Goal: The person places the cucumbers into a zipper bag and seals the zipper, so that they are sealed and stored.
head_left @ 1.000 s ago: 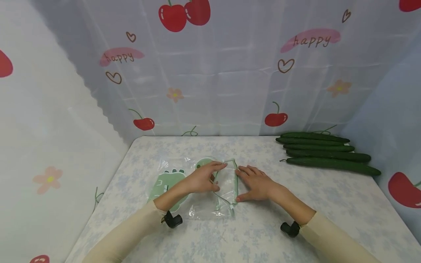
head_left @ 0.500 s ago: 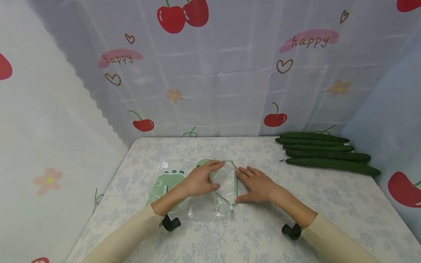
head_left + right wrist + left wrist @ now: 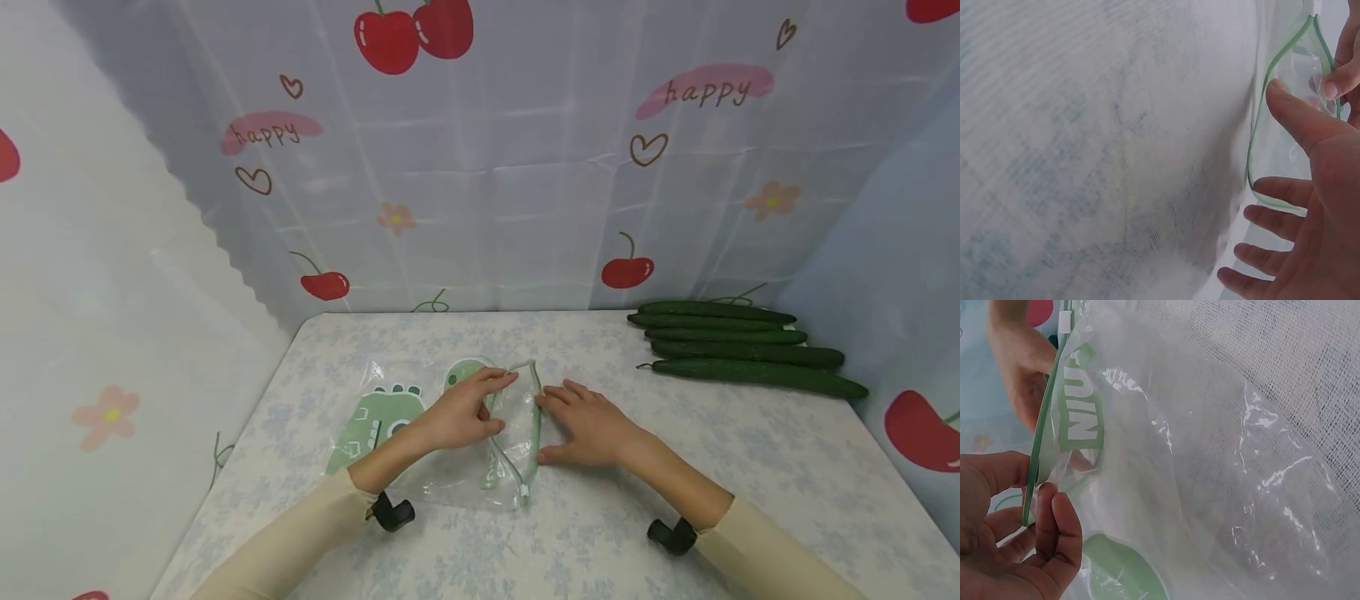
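Head view first: the bag (image 3: 457, 477) lies on the tabletop (image 3: 600, 521), lower middle of the frame, with green prints (image 3: 386, 410) at its left end. My left hand (image 3: 468, 410) is over the zip end, but from up here the pinch is hard to make out. Over to the left wrist, and there it is, lower left: my thumb on one side of the green rim (image 3: 1039, 428), fingers curled on the other, pinching it between them. At the top of this frame a white slider (image 3: 1065, 322) sits on the rim, and letters (image 3: 1082, 406) reading NIU stand just beside it. Now the right wrist: my right hand (image 3: 588, 423), fingers spread, thumb and forefinger at the near side of the rim. And this one shows the rim parted into a long loop, my left thumb at its far side, upper right of the frame. Back up top, only the head view gives me five cucumbers (image 3: 738, 351) side by side, right of the frame, well apart from the bag, and the printed cloth (image 3: 517, 196) behind.
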Motion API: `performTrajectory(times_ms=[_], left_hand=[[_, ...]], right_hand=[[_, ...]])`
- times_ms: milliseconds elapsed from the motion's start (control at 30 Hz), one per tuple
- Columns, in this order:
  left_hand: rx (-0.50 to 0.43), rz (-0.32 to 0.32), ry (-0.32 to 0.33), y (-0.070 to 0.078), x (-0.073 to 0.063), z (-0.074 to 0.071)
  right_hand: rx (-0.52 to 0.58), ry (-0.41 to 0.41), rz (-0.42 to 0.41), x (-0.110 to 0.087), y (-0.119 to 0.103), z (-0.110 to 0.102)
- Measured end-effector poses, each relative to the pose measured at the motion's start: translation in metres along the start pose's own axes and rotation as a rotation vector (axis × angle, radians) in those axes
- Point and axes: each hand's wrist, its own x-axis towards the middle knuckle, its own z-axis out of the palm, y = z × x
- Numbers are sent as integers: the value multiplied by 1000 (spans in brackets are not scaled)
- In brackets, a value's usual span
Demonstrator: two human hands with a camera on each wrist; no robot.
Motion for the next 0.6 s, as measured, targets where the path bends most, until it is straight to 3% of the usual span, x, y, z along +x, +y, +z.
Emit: performTrajectory(times_ms=[267, 600], left_hand=[[-35, 1, -8, -4, 1, 0], [-80, -2, -21, -8, 4, 1]], right_hand=[[48, 89, -5, -15, 15, -12], [78, 184, 58, -55, 68, -29]])
